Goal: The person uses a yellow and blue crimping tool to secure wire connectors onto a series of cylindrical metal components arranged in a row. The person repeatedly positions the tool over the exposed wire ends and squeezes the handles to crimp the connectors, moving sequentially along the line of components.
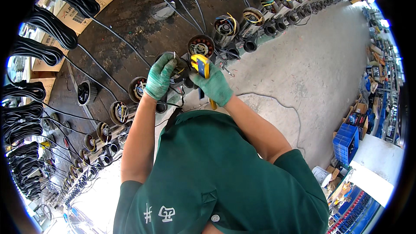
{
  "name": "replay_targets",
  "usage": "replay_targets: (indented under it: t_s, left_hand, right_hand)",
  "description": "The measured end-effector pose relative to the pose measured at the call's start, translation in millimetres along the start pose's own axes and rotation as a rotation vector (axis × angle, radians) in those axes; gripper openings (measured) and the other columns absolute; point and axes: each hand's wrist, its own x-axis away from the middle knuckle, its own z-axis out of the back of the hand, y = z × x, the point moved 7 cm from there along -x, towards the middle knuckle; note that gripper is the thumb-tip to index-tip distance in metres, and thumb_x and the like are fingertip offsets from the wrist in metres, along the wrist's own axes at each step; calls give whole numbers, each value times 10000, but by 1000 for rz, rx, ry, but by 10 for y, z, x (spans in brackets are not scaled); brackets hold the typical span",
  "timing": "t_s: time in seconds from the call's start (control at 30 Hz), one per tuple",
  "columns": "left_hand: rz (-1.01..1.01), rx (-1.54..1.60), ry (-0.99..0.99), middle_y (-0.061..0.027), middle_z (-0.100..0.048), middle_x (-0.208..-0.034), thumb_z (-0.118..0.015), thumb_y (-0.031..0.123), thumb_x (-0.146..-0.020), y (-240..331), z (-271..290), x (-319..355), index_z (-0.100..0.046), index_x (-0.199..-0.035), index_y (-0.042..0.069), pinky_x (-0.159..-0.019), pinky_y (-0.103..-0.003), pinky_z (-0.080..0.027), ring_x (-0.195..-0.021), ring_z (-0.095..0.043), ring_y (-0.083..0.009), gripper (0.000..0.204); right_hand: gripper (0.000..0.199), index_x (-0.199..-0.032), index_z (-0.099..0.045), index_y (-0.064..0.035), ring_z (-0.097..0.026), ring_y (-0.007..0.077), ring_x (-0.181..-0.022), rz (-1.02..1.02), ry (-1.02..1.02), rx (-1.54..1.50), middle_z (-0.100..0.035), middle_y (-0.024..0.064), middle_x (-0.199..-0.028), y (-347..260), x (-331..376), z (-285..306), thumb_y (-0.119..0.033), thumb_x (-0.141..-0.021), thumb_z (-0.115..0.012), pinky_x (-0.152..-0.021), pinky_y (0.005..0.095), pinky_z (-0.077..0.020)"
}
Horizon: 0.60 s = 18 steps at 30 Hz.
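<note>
1. Our green-gloved left hand (pixel 160 78) seemingly pinches a thin pale wire (pixel 174 55); our green-gloved right hand (pixel 214 87) grips a yellow-and-blue plier-like tool (pixel 200 65), just right.
2. Likely we're trimming wire; next calls for steady alignment.
3. Just beyond: an open round metal housing (pixel 201 42).

The camera sits on the person's head and looks down, so 6 o'clock is the side by the body. The green shirt (pixel 242 160) is very close and fills much of the view below the middle. A bit above the middle are the left hand (pixel 160 76), toward 10 o'clock, and the right hand (pixel 214 86), close to 12. The view is wide and round, with a dark edge. It sees far too: the row of round metal cases (pixel 252 17) gets tiny toward 2 and 8 o'clock. Gray floor (pixel 312 69) shows between 2 and 3.
</note>
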Motion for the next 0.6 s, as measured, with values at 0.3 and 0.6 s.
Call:
replay_targets:
  t_s: [0.3, 0.6]
  left_hand:
    - [-62, -151, -15, -18, -683, -1071, -628, 112, -1053, 111, -29, 25, -660, -1283, 31, -905, -304, -523, -970, -610, -115, 246]
    - [-139, -791, -119, -147, -663, -1052, -741, 35, -917, 381, -339, -9, -732, -1163, -6, -829, -384, -546, -904, -670, -305, 249]
  right_hand:
    - [594, -1428, -552, -48, -680, 190, -1080, 30, 82, 60, -709, 94, -1231, 34, -204, -168, -64, -881, -785, -957, 338, -551]
    - [562, -1421, -561, -127, -719, 433, -1057, 421, -44, 535, -729, 230, -1178, -512, -115, 28, -116, -895, -756, -875, 468, -586]
